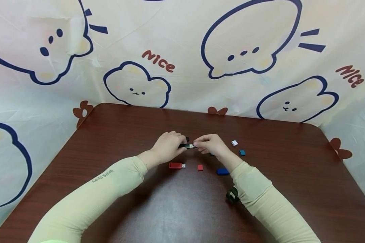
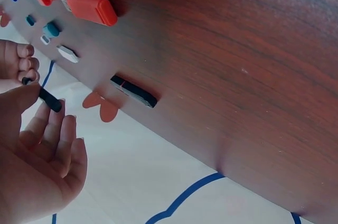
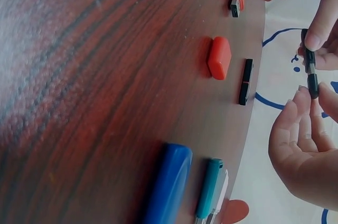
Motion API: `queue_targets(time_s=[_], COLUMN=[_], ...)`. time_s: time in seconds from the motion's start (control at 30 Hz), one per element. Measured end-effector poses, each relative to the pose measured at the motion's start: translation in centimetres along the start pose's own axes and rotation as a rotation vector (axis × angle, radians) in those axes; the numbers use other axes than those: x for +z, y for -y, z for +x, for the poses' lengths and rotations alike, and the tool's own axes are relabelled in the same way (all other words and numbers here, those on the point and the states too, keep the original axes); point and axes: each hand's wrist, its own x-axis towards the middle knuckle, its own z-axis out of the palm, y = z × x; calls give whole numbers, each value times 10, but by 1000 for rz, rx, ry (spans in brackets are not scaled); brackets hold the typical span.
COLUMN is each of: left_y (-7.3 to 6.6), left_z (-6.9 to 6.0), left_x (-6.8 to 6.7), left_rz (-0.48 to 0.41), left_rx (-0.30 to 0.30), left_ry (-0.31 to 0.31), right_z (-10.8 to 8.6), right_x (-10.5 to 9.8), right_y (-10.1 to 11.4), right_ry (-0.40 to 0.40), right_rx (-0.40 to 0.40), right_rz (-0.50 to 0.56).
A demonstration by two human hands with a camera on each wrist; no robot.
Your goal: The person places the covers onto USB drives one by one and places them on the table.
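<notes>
Between finger and thumb, my left hand [image 1: 169,146] [image 2: 50,155] [image 3: 323,31] pinches a black USB stick [image 1: 182,145] [image 2: 50,99] [image 3: 308,49], its metal plug pointing at the other hand. My right hand [image 1: 212,145] [image 2: 17,61] [image 3: 303,152] pinches a small black cap [image 3: 313,85] at the plug's tip; a bit of metal shows between cap and body in the right wrist view. Both hands are above the table. Another black stick [image 2: 133,91] [image 3: 246,82] with a thin red line lies on the table near them.
Nearer the front edge lie a red USB stick [image 1: 175,165], a red cap [image 1: 200,167] and a blue piece [image 1: 222,171]. To the right are a white cap [image 1: 234,143] and a teal one [image 1: 242,153]. A teal stick [image 3: 211,187] lies by my right hand. Patterned cloth [image 1: 185,91] hangs behind the table.
</notes>
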Motion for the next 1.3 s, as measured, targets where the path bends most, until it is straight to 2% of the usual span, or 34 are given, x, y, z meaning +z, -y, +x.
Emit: queue_targets(time_s=[0.2, 0.73, 0.97, 1.3], left_y=[-1, -5, -6, -7], left_z=[0, 0, 0, 0], left_x=[-1, -1, 0, 1], left_rz=[-13, -18, -20, 3], left_rx=[-11, 10, 3, 15], left_ry=[4, -12, 6, -23], right_z=[-1, -1, -2, -2], right_x=[2, 5, 4, 4], right_y=[0, 0, -1, -2], right_ry=[-10, -5, -3, 0], right_rx=[1, 5, -2, -2], right_rz=[12, 61, 65, 86])
